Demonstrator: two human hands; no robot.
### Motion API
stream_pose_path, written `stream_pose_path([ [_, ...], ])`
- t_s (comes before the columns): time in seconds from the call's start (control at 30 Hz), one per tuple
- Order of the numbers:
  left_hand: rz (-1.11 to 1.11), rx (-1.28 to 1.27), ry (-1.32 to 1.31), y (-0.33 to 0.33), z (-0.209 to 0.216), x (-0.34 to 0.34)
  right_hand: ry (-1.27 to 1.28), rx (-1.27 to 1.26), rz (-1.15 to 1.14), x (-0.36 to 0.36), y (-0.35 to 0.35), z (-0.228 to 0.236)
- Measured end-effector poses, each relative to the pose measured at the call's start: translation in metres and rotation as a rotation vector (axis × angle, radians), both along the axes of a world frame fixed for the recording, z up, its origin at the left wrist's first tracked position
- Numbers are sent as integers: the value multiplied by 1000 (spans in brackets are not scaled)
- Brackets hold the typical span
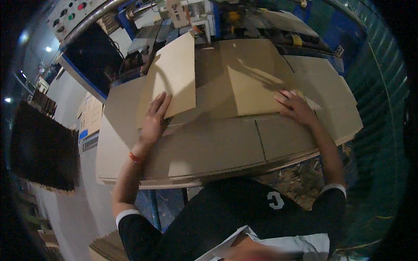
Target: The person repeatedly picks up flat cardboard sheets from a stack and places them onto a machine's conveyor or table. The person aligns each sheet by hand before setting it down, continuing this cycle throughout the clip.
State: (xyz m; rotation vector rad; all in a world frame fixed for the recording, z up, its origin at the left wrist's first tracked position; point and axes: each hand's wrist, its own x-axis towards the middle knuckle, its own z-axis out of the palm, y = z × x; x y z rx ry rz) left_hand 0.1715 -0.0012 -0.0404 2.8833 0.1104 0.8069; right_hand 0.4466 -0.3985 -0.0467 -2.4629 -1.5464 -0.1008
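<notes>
A flat brown cardboard box blank lies in front of me on top of a stack of similar sheets. My left hand rests its outstretched fingers at the near left edge of a lighter panel on the blank. That panel looks raised or tilted. On the right, a second tan panel lies flatter, and my right hand touches its near right part with fingers apart and slightly bent. Whether either thumb is tucked under a panel edge cannot be made out.
Beyond the cardboard stands a blue machine with metal rails. A control panel with coloured buttons is at the upper left. Dark stacked cardboard stands on the left floor, and cardboard scraps lie below the stack. Green corrugated sheeting runs along the right.
</notes>
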Motion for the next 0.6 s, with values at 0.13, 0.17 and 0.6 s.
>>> stream_pose_path([
  [0.13,-40,-7,-69,19,-12,53,115,81,-78,58,22,-2],
  [0.17,-37,0,-104,24,-11,67,156,143,-76,68,29,-5],
  [0.6,636,-160,-337,28,-16,-110,-182,372,-854,-9,-90,-11],
])
